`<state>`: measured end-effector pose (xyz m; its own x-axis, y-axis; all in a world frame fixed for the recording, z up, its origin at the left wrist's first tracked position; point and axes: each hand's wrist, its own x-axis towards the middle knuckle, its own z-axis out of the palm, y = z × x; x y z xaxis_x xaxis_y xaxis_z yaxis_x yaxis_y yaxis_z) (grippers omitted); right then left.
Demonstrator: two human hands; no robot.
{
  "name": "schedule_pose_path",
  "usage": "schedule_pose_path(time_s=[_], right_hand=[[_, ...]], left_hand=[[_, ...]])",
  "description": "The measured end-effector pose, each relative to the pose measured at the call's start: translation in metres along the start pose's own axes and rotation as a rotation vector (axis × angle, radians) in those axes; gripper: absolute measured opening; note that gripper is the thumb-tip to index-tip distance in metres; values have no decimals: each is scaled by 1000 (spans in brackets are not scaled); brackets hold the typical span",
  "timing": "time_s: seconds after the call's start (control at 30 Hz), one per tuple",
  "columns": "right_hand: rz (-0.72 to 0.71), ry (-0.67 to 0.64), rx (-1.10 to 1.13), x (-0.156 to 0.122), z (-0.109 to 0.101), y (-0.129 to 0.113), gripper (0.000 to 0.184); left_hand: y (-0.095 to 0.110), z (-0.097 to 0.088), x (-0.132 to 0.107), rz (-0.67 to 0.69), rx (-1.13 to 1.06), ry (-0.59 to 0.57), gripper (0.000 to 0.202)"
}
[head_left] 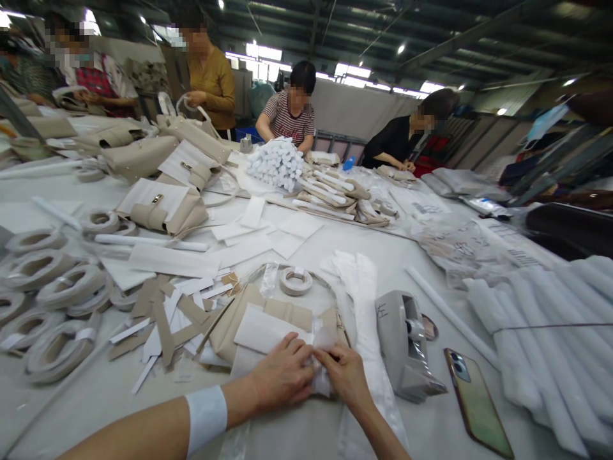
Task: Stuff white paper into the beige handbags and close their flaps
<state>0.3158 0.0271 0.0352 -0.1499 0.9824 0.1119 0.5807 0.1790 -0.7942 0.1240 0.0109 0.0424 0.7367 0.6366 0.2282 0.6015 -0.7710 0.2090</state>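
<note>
Head view. One worktable [96, 402], pale, spread with goods. One bag [287, 312], beige, smooth, broad-flapped; laid on the worktable beneath both hands, partly covered. One left hand [287, 370], rested over the bag's near side; whether anything is gripped there cannot be told. One right hand [342, 370], thumb and finger pinched on wrap material. One white sheet [263, 329], laid flat across the bag, partly overlapped by left fingertips. One translucent wrap [325, 335], crinkled, set over the bag's right part. Step in hand, as judged: protective covering being fitted; for the next move, the wrap should be held snug and its edge secured uncreased.
</note>
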Motion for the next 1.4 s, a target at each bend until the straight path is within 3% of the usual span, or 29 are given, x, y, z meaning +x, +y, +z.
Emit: schedule_pose_path(time_s=[0.17,0.27,0.53,0.67,0.9,1.07,1.27,1.4], right_hand=[[55,18,-62,1,6,1,33],[108,12,-79,3,6,-2,29],[219,13,-160,11,5,-8,23],[289,24,-216,16,5,-11,20],[320,111,-307,21,8,-5,20],[217,80,-360,17,7,-5,13],[33,-101,-529,14,4,-13,35],[36,-240,-798,17,5,-17,44]], left_hand=[[3,-5,2,-79,-174,14,41],[5,-7,3,-100,-145,20,48],[0,4,-7,194,44,44,14],[2,9,-4,142,-19,19,16],[16,1,19,-96,-126,-110,14],[20,-2,22,-172,-26,-172,41],[19,20,6,-150,123,-158,66],[17,25,5,-168,94,-184,71]])
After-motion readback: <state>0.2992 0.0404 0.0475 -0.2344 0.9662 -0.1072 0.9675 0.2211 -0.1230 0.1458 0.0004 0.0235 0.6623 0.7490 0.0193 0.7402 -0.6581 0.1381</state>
